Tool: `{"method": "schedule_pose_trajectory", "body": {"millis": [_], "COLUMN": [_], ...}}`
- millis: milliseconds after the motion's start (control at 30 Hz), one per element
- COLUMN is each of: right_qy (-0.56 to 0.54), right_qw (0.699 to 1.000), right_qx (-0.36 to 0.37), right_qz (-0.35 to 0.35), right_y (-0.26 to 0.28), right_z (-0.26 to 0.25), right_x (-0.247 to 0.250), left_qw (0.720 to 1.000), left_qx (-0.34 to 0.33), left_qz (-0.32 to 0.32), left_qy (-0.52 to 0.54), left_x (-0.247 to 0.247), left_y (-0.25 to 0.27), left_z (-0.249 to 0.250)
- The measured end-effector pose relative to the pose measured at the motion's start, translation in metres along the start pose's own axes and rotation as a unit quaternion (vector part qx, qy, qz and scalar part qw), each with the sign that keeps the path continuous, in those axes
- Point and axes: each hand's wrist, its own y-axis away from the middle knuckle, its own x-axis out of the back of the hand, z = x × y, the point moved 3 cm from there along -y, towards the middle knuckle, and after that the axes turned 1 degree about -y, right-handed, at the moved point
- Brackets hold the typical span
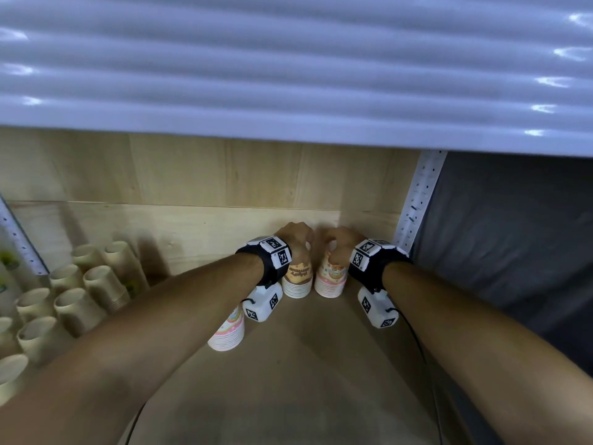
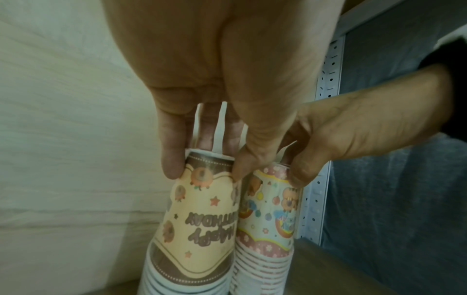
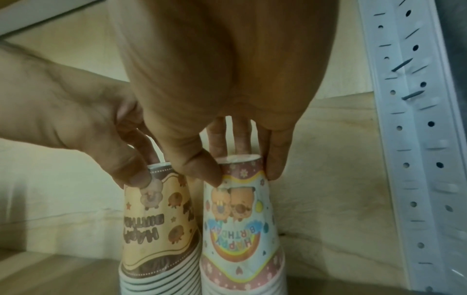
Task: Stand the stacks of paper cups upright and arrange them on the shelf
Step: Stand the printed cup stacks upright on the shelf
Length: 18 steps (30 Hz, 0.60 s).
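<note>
Standing two stacks at the shelf's [image 1: 321, 364] back right corner, your left hand [image 1: 296, 237] is pinching the brown stack [image 1: 297, 279] and your right hand [image 1: 341, 242] the pink stack [image 1: 330, 281], fingers clamped on each top. Next, I think, you are needing a gentle release so neither one is tipping.

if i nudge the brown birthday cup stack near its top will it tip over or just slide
The brown birthday cup stack probably tips rather than slides: it stands tall, rims down, narrowing toward the top where the left hand pinches it. Thin paper likely makes it light, so little resists a push. The pink cup stack close beside it may catch a rightward lean.
</note>
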Motion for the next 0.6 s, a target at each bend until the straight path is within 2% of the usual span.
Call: {"method": "schedule_pose_trajectory", "body": {"millis": [200, 600], "right_qy": [-0.032, -0.042], "right_qw": [0.999, 0.999], "right_qx": [0.014, 0.02], "right_qz": [-0.017, 0.007], "right_y": [-0.0057, -0.0083], "right_z": [0.0013, -0.0003], "right_x": [-0.0002, -0.0017], "left_qw": [1.0, 0.999], "left_qx": [0.004, -0.02], "left_qz": [-0.018, -0.034], "left_qy": [-0.006, -0.023], "left_x": [0.0027, 0.0051], "left_y": [-0.0076, -0.0068], "left_z": [0.0018, 0.0048]}}
